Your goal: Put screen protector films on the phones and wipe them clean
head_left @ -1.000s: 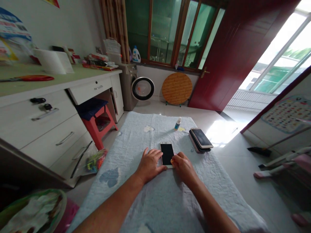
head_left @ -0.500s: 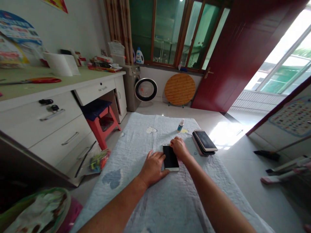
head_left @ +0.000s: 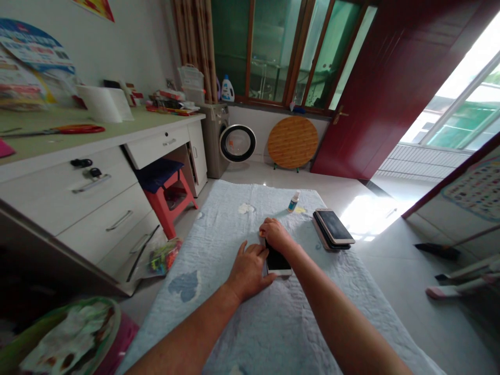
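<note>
From where I stand, the person has both hands on a white-framed smartphone [head_left: 278,263], lying dark screen up on a pale blue quilted cloth [head_left: 224,219]. The left hand [head_left: 247,271] is spread, its fingers touching the phone's left edge and its thumb at the near edge by the left corner. The right hand [head_left: 275,235] is closed over the far end, covering much of it, and pinches a small orange piece [head_left: 261,234] near the far left corner; I can't make out what that piece is.

Beyond the hands, slightly right, a small spray bottle [head_left: 292,202] stands upright. Farther right, a stack of phones [head_left: 334,227] lies near the cloth's right edge, the top one screen up.

On the left, a white paper roll [head_left: 102,105] stands on the desk [head_left: 144,121], with a red stool [head_left: 166,208] partly under it. At the far side, a washing machine [head_left: 214,143] has its round door swung open.
</note>
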Motion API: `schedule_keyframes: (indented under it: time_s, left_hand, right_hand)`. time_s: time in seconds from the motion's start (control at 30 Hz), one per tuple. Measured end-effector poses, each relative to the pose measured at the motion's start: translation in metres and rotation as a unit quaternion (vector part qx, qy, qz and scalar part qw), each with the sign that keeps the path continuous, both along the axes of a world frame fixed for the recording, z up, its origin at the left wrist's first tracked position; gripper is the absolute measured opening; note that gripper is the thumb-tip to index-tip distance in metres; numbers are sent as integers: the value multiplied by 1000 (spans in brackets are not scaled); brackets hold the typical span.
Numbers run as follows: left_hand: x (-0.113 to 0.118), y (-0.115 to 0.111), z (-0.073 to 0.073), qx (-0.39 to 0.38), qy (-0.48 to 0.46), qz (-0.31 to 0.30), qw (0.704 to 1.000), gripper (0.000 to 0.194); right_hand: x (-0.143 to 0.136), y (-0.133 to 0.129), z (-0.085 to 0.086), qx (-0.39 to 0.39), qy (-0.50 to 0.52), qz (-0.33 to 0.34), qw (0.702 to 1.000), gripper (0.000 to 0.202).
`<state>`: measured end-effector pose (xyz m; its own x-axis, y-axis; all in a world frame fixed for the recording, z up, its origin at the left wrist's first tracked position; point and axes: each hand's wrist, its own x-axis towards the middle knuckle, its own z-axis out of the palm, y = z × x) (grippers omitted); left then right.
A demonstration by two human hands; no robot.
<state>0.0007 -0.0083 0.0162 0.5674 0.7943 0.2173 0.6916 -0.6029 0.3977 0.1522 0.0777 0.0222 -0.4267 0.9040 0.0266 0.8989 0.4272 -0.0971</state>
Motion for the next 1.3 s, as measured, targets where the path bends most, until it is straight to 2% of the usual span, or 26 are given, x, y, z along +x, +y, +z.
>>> schedule_keyframes:
  time_s: [0.23,0.43,0.5,0.63,0.7,0.9,1.1,1.3]
  left_hand:
    - [1,-3,-3,36,-12,5,999,47]
    - [3,-6,-2,67,-10,11,998,38]
    - [5,-7,-2,68,-14,9,998,35]
    - [8,-9,-2,59,-20,-3,998,32]
    - [9,-10,-1,58,-16,-8,998,32]
    - [8,-12,2,85,11,3,996,37]
    - [8,-10,-6,85,-13,-14,996,38]
    - [8,-10,-6,72,-22,-12,997,37]
  right_hand:
    - [0,11,12,-34,-37,29,998,19]
    - [-4,-18,21,-46,-65,41,996,17]
    - [-2,-30,22,-47,-66,69,994,16]
    - [1,-44,22,-53,-68,166,982,18]
    - [2,-43,21,-55,-67,174,981,17]
    - [-3,-14,17,-56,-50,49,996,19]
    - [0,17,17,-77,-44,11,996,23]
    - [22,24,14,-93,-44,-66,992,27]
